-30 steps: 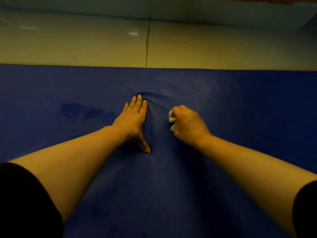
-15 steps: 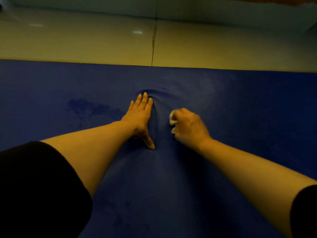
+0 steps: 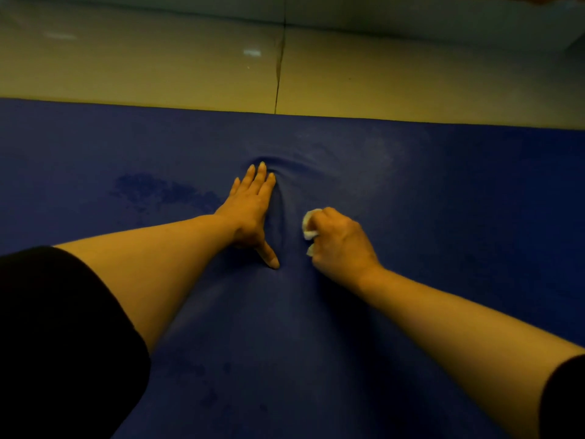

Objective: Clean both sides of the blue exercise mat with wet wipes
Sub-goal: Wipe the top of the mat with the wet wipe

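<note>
The blue exercise mat lies flat on the floor and fills most of the view. My left hand presses flat on the mat with straight fingers and the thumb spread, and the mat wrinkles at the fingertips. Just to the right, my right hand grips a crumpled white wet wipe against the mat. A dark damp patch shows on the mat left of my left hand, and a paler smear lies beyond my right hand.
Glossy beige floor tiles run beyond the mat's far edge, with a dark joint line between two tiles. A pale wall base borders the tiles at the top.
My right hand with the wipe has slid a little toward me on the mat. My left hand stays pressed in place. The view has shifted slightly.
</note>
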The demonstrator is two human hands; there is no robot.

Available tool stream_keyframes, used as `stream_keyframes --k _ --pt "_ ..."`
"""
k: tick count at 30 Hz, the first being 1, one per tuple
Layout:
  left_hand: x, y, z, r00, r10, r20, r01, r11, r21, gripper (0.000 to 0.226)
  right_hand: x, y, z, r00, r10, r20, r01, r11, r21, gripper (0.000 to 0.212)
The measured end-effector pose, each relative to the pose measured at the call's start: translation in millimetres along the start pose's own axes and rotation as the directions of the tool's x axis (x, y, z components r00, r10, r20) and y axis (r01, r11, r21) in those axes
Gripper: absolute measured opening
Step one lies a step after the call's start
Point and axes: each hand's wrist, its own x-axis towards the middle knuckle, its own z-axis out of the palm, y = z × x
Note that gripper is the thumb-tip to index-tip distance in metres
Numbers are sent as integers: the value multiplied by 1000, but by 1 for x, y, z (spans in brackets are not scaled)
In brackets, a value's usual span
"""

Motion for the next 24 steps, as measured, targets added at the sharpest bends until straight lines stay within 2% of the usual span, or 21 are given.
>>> stream_keyframes --k 3,5,7,9,11,12,14,15,17,20,21,22,24 --pt "1 -1 -1 1000 7 -2 -7 1000 -4 159 -4 38 -26 978 109 -175 -125 989 -81 18" --pt "2 -2 -1 1000 5 -7 -5 1000 2 159 -7 47 -32 946 229 -229 -259 960 -110 16" --pt "2 0 -1 1000 0 -13 0 1000 11 159 -8 34 -23 920 282 -271 -317 944 -91 17" --pt "3 1 0 1000 -2 -14 2 1000 20 159 -14 10 -5 944 179 -275 -198 979 -42 21" --pt "1 -1 1 1000 6 -23 -6 1000 23 159 -28 -15 14 995 0 -99 -4 999 -36 23" --pt "1 -2 2 999 13 -30 -12 1000 20 158 -36 -23 18 997 -73 10 73 997 -40 23" --pt "0 -3 2 999 23 -34 -23 1000 21 157 -43 -16 13 986 -153 67 158 984 -80 24" --pt "-1 -4 2 999 29 -37 -28 999 27 156 -42 -5 5 990 -137 40 140 985 -98 25" --pt "-4 -5 3 998 47 -42 -45 998 44 153 -38 23 -14 997 3 -72 -13 992 -128 23" --pt "-14 -6 7 994 99 -47 -95 992 81 140 -37 47 -35 925 300 -231 -338 930 -143 17" --pt "-19 -5 9 992 115 -45 -110 988 111 133 -39 39 -31 905 336 -262 -378 917 -126 16" --pt "-24 -3 11 991 123 -48 -115 982 151 125 -42 25 -23 906 326 -269 -360 929 -88 17" --pt "-33 3 15 990 124 -66 -104 965 242 112 -52 -7 1 958 206 -201 -217 976 -31 20"
